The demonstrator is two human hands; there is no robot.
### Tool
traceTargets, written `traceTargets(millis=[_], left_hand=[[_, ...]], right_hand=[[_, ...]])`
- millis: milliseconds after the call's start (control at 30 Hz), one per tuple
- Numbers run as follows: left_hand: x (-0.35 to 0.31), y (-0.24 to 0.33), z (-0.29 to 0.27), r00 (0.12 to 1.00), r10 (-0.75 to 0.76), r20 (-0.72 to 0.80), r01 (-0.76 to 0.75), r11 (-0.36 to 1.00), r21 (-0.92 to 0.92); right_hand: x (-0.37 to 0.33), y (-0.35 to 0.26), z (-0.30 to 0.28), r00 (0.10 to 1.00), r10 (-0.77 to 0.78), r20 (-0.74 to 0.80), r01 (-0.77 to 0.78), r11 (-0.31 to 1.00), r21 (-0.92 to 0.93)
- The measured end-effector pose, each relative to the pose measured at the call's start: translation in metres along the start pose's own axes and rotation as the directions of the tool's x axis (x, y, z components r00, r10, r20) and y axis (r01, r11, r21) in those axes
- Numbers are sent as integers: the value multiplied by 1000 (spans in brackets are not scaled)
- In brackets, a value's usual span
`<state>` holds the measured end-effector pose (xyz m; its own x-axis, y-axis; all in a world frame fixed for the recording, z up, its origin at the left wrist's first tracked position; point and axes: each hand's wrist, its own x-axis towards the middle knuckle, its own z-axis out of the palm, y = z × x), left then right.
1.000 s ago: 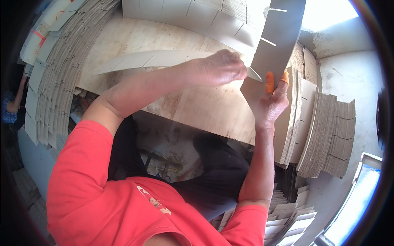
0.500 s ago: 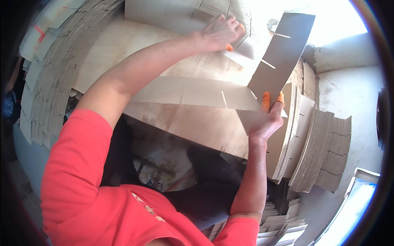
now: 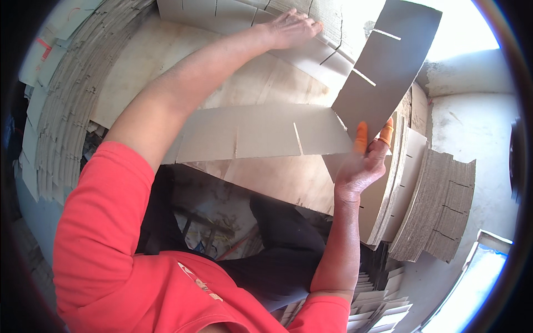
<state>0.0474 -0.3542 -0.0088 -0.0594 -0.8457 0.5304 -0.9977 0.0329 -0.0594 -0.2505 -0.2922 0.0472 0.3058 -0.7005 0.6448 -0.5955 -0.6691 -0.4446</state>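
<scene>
My right hand (image 3: 362, 166) is closed around the meeting point of slotted grey cardboard strips. One strip (image 3: 391, 61) rises from it toward the far right, and another strip (image 3: 261, 133) stretches left above the board. Orange finger cots cover two of its fingertips. At the far side, my left hand (image 3: 294, 30) has its fingers bent over the upper edge of a slotted cardboard strip (image 3: 233, 12) at the front of a stack. Its thumb and fingertips are mostly hidden.
A pale wooden board (image 3: 266, 183) lies under the work. Tall cardboard stacks stand at the left (image 3: 72, 105) and right (image 3: 433, 205). More cardboard pieces (image 3: 377, 311) are below at the right, next to the wall (image 3: 472, 133).
My left hand has shifted slightly up and left onto the far strip's edge. The strips in my right hand have tilted a little, the left one showing more of its face.
</scene>
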Motion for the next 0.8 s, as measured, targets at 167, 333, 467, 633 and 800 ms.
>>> traceTargets(millis=[167,333,467,633,800], left_hand=[[-5,11,-29,972,37,234,-1,988,-156],[-13,37,-45,980,127,155,-88,968,-234],[-18,51,-46,973,179,147,-144,965,-219],[-17,56,-51,972,163,167,-122,966,-227],[-16,65,-65,977,165,135,-130,963,-234]], right_hand=[[-1,4,-2,1000,-14,0,14,1000,6],[-2,9,-2,997,6,73,-16,990,138],[-1,0,-6,994,19,109,-36,987,154],[-1,-8,-14,985,51,162,-66,994,87],[-2,-9,-21,977,76,199,-96,991,92]])
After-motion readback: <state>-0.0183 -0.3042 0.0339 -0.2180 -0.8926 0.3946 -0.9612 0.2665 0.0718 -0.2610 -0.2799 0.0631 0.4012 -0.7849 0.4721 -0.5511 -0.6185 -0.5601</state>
